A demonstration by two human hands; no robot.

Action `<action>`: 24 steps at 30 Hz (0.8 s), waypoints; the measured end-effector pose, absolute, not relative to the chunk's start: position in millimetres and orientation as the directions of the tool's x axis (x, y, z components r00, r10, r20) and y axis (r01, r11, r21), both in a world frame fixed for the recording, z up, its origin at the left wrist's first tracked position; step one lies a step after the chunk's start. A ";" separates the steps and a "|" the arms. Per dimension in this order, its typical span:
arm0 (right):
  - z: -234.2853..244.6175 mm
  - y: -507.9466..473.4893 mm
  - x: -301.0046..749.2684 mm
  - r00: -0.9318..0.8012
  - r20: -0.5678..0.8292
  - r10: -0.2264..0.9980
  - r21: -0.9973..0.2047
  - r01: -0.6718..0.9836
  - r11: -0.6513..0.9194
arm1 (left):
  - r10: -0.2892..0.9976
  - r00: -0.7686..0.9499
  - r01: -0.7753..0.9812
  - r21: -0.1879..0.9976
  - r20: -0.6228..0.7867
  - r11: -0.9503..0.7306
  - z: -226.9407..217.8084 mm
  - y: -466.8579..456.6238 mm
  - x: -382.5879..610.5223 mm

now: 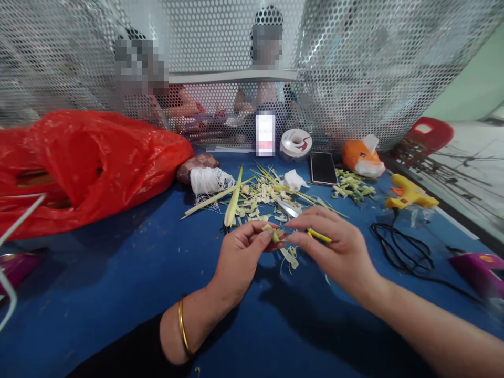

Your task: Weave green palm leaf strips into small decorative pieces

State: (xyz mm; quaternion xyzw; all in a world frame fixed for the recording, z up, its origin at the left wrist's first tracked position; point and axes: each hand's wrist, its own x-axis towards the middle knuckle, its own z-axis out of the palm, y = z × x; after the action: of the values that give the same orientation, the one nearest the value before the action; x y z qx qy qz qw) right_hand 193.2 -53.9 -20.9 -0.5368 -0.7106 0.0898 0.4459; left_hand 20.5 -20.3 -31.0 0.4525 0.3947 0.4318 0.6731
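Note:
My left hand is closed, its thumb and fingers pinching a small pale-green piece of leaf. The thumb and fingertips of my right hand come together at the right edge of that piece; what they grip is too small to tell. A cutting tool with a metal blade and a yellow handle shows behind my right fingers; whether they touch it I cannot tell. Beyond my hands lie long green-yellow leaf stalks and a heap of pale leaf pieces. Curled scraps lie just below my fingers.
White thread and a red plastic bag are on the left. Along the back stand a lit phone, a ribbon roll, a dark phone and a tissue pack. A yellow glue gun trails black cable on the right.

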 end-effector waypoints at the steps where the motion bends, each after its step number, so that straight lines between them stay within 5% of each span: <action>1: -22.7 -57.2 185.6 -0.013 0.498 0.867 -0.668 0.631 0.393 | 0.945 0.303 -0.213 0.958 -0.124 0.194 -31.1 -21.1 20.9; 7: -30.0 -56.3 171.7 0.214 0.328 0.920 -0.889 0.400 0.224 | 0.959 0.283 -0.160 0.984 -0.034 0.082 -30.9 -25.7 20.7; 15: -30.7 -51.5 169.7 0.165 0.055 0.985 -0.997 0.055 0.046 | 0.949 0.314 -0.065 0.998 0.013 0.008 -32.7 -26.8 18.4; 24: -31.1 -53.8 172.0 0.147 0.373 0.916 -0.860 0.425 0.282 | 0.927 0.374 0.019 1.000 -0.027 0.021 -36.6 -26.3 17.6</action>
State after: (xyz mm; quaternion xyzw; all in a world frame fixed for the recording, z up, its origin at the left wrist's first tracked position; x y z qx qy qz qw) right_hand 172.0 -53.8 -31.1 -0.5506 -0.6087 0.2362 0.5202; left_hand 17.6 -26.3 -36.6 0.5838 0.4053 0.3856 0.5885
